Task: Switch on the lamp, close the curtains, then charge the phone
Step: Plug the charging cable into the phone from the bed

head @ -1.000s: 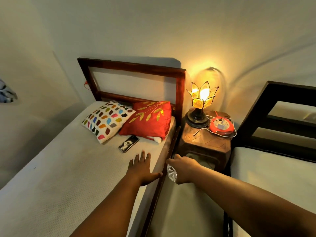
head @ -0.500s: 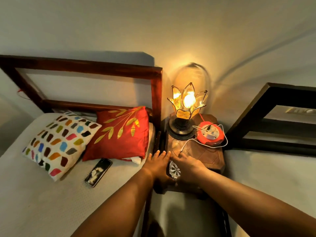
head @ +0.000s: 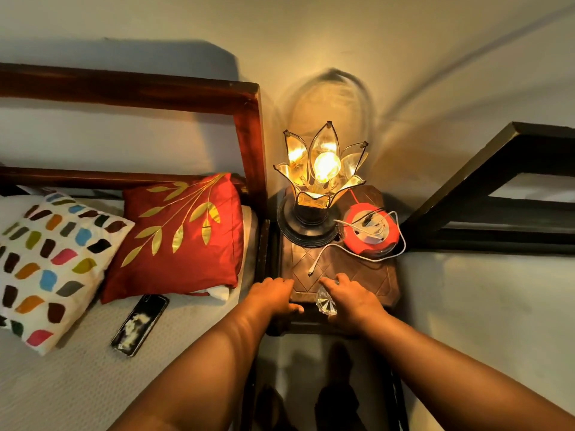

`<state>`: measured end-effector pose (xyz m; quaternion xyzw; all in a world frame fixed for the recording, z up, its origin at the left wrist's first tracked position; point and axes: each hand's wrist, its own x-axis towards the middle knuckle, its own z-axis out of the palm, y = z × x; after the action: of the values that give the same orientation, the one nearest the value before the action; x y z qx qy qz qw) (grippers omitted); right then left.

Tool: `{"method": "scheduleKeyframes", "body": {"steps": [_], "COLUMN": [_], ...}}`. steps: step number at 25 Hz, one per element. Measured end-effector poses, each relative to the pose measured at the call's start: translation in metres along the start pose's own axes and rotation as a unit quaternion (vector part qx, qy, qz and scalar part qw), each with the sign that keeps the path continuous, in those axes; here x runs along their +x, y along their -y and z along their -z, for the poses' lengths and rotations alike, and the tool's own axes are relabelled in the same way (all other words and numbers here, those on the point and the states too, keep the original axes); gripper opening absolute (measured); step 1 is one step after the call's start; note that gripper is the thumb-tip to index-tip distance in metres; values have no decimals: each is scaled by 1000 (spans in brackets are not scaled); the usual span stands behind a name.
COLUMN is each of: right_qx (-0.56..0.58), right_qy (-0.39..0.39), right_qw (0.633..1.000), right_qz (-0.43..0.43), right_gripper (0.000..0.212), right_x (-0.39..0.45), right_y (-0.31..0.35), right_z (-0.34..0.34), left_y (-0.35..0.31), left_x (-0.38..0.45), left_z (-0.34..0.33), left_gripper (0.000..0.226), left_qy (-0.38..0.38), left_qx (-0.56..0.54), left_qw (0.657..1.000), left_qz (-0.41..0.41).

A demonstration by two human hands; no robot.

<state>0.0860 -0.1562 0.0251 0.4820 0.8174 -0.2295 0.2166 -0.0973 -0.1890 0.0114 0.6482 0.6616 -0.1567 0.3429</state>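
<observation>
The flower-shaped lamp [head: 320,169] glows on the wooden bedside table [head: 370,275]. Beside it lies a red extension reel [head: 373,233], from which a white charging cable [head: 314,265] trails to a loose plug end near the table's front. The phone [head: 140,325] lies face up on the bed, below the red pillow. My left hand [head: 273,295] rests flat on the table's front left edge and holds nothing. My right hand [head: 351,301] is closed on a small clear cut-glass object [head: 325,301], just below the cable's plug end. No curtains are in view.
A red leaf-patterned pillow [head: 183,237] and a white multicoloured pillow [head: 49,262] lean against the brown headboard [head: 249,144]. A second bed with a dark headboard [head: 485,188] stands right of the table. A narrow gap of floor [head: 311,384] runs between the beds.
I have moved closer to the bedside table. My left hand left the mattress and now rests on the table's edge. My right hand, still holding the glass object, advanced onto the table.
</observation>
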Motion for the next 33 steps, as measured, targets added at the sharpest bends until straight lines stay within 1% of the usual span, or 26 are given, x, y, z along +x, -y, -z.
{"method": "scheduleKeyframes", "body": {"steps": [2, 5, 10, 13, 16, 18, 19, 21, 22, 25, 29, 31, 33], "right_qx": [4, 8, 28, 34, 40, 49, 49, 48, 52, 63, 79, 89, 102], "right_qy": [6, 17, 25, 36, 42, 45, 45, 39, 33, 22, 5, -1, -5], "right_qw": [1000, 1000, 999, 998, 997, 996, 996, 996, 996, 996, 995, 995, 994], "right_qz": [0, 4, 13, 29, 47, 57, 61, 62, 60, 59, 56, 53, 48], "right_gripper": [87, 86, 82, 82, 79, 80, 84, 89, 88, 79, 85, 84, 78], "right_x": [13, 32, 51, 54, 54, 54, 55, 58, 60, 68, 76, 80, 84], "right_y": [-10, -23, -39, -46, -50, -51, -52, -54, -55, -56, -53, -48, -44], "right_z": [2, 5, 11, 11, 9, 8, 8, 8, 10, 15, 14, 13, 12], "left_y": [-6, -18, -41, -44, -41, -45, -47, -52, -54, -53, -46, -43, -44], "left_x": [22, 55, 101, 117, 125, 132, 134, 137, 137, 130, 124, 123, 122], "left_z": [5, 9, 11, 8, 3, 5, 7, 13, 15, 20, 28, 32, 36], "left_gripper": [57, 48, 40, 40, 35, 33, 30, 21, 19, 17, 14, 15, 14], "left_qy": [-14, -33, -43, -27, -20, -30, -42, -76, -94, -144, -162, -181, -201], "left_qx": [-22, -84, -105, -99, -83, -96, -119, -182, -203, -236, -292, -356, -442], "left_qw": [999, 994, 990, 990, 989, 988, 985, 970, 964, 954, 937, 910, 867], "left_qz": [27, 61, 81, 99, 118, 116, 120, 140, 144, 119, 98, 109, 112]}}
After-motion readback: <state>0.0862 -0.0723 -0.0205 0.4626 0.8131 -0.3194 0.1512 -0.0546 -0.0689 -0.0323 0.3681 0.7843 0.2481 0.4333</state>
